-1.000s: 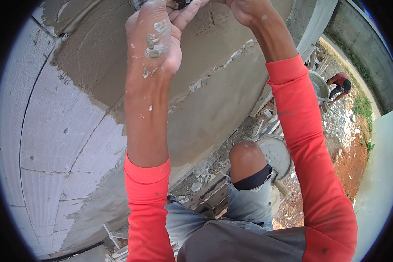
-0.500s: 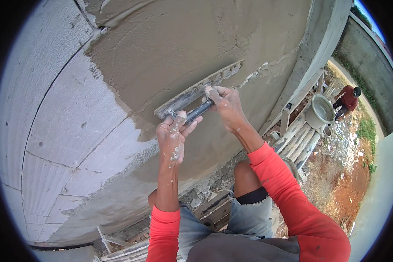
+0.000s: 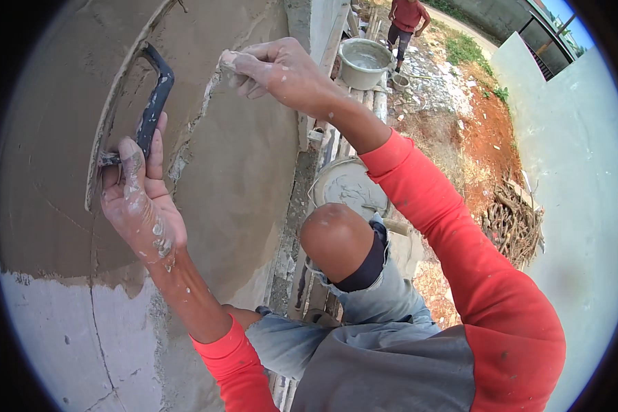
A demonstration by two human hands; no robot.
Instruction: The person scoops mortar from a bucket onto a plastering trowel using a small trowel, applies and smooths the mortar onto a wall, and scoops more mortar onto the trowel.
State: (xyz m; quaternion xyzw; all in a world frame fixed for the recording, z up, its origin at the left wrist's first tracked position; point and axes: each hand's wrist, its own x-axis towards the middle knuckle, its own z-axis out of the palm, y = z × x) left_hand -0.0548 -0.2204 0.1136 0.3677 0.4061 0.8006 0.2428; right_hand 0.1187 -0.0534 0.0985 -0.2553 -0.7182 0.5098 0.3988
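My left hand is closed around the lower end of the dark handle of a plastering float. The float's long blade stands nearly upright, edge-on to me, close against the wall. Wet grey-brown plaster covers most of that wall. Off to the right, my right hand is apart from the float, thumb and fingers pinched together. Its fingertips are by the upper end of a rough, crumbly pale ridge in the plaster. Whatever lies between them is too small to make out. Dried mortar speckles both hands.
A bucket of grey mortar stands beside my raised knee. Beyond it, a large round tub sits on scaffold poles. A person in a red top stands past the tub. Sticks lie by the pale wall at right.
My right hand has come off the float and moved away to the right. My left hand keeps its hold as the float turns more upright. The view has swung to the right.
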